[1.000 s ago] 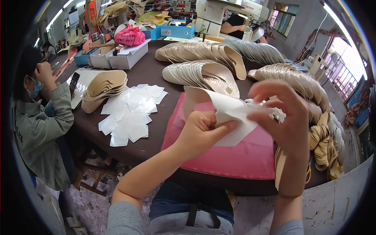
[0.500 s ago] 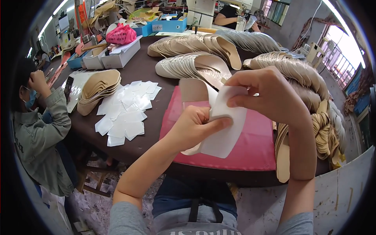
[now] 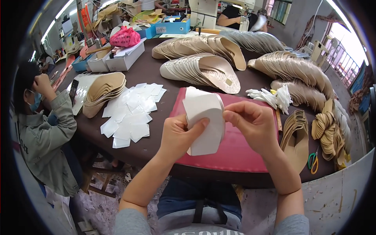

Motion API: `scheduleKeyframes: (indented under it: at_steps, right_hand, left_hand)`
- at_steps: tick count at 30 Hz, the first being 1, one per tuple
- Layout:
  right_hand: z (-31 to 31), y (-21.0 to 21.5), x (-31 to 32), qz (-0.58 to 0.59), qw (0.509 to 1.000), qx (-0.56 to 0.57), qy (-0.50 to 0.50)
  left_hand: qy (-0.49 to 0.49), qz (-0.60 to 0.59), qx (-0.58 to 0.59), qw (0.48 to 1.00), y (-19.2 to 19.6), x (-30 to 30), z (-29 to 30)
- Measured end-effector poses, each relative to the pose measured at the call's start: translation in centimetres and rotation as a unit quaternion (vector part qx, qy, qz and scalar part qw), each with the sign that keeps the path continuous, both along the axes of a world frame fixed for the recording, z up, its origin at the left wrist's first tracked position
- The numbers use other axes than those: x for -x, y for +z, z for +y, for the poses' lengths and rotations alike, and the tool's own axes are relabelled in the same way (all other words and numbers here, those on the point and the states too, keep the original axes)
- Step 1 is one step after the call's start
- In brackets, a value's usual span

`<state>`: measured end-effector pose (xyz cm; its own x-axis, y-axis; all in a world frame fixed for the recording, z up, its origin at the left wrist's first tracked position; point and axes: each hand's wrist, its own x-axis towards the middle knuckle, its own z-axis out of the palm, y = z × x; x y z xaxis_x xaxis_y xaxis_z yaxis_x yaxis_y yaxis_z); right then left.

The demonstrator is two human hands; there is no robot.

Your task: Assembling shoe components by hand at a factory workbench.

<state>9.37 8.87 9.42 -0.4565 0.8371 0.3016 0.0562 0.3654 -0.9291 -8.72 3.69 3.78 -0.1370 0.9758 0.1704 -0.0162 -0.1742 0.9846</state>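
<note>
Brown table point(image 3: 148, 73) mid-frame; pink mat point(image 3: 243, 152) centre. Loose white sheets point(image 3: 131, 111) left of centre. Your white piece point(image 3: 208, 135), centre, above mat: folded over, not set down; looks mid-handling. Left hand point(image 3: 178, 132) clamps it; right hand point(image 3: 252, 122) pinched narrow at right edge, grip unclear. Versus earlier: piece flatter, right hand lower.

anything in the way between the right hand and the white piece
Nothing visible: the right hand is at the right edge of the white piece, and the left hand grips the opposite side.
</note>
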Motion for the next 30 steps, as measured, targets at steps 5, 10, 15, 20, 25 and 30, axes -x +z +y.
scheduleKeyframes:
  at_steps: [5,10,15,20,25,30]
  right_hand:
    - [-1.1,-0.5,0.8,-0.092,0.989,-0.114,-0.023]
    - [-1.9,0.4,1.7,-0.172,0.97,-0.17,-0.026]
    - [-2.1,-0.2,2.2,-0.188,0.944,-0.269,-0.036]
    - [0.2,1.1,2.6,-0.232,0.88,-0.413,0.043]
    - [-0.7,1.3,3.0,-0.131,0.865,-0.474,-0.098]
    - [-0.7,-2.6,0.2,-0.022,0.993,0.101,-0.056]
  left_hand:
    - [-0.061,-0.143,-0.03,0.987,-1.4,0.7,0.2]
    - [-0.062,-0.304,-0.065,0.948,0.3,0.5,0.3]
    - [-0.003,-0.399,-0.043,0.916,-1.6,0.7,-0.6]
    - [0.247,0.18,-0.286,0.908,0.5,4.7,-3.1]
    - [0.17,0.451,-0.23,0.846,1.0,6.2,-3.3]
    - [0.081,0.248,-0.053,0.964,1.0,4.8,-4.1]
